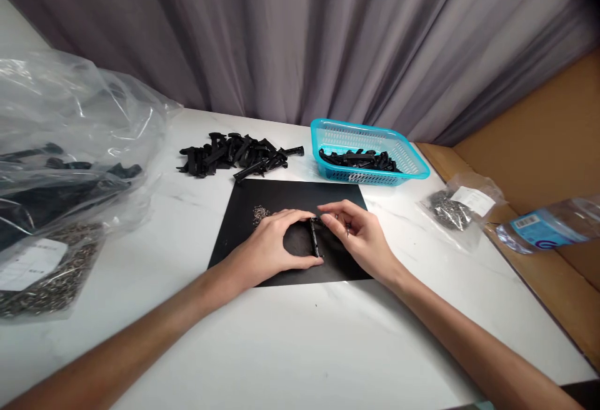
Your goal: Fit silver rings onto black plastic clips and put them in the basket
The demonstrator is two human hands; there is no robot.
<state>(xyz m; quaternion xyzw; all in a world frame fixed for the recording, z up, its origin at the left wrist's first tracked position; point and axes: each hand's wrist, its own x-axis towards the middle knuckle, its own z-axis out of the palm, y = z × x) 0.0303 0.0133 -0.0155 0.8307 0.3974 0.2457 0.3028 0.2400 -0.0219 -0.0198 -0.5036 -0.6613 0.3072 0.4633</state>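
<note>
Between the thumb and fingers of my left hand [272, 244] is a slim black plastic part [315, 238], gripped at its two ends above a black mat [295, 191]. My right hand [356, 232] is closed, its thumb and forefinger pinched at the far end of that part. Small shiny metal bits show among the right fingers, too small to name. Left of the part, a little heap of small metal pieces [260, 214] lies on the mat, close to my left knuckles.
Behind the mat lie a pile of black plastic parts [229, 154] and a blue basket [417, 169] holding more. Clear bags of parts [84, 110] and metal pieces [70, 272] fill the left. At right are a small bag [450, 210] and a plastic bottle [548, 225].
</note>
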